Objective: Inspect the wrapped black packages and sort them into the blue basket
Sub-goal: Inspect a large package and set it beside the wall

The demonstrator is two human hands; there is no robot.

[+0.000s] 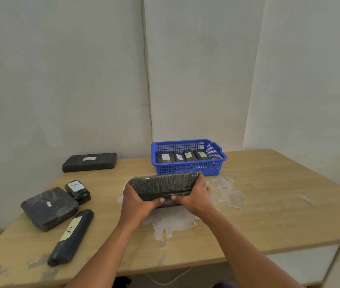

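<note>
I hold a flat black wrapped package [164, 185] above the middle of the table, just in front of the blue basket [214, 167]. My left hand [137, 201] grips its left end and my right hand [196, 194] grips its right end, thumbs meeting on the near edge. No label shows on its upper face. Inside the basket stand several black packages [182, 156] with white labels marked A.
On the left of the wooden table [279, 204] lie a long flat package [89, 162] at the back, a small labelled bundle [77, 191], a rounded square package [48, 207] and a long thin roll [71, 236]. White peeled patches mark the table's middle. Walls close behind.
</note>
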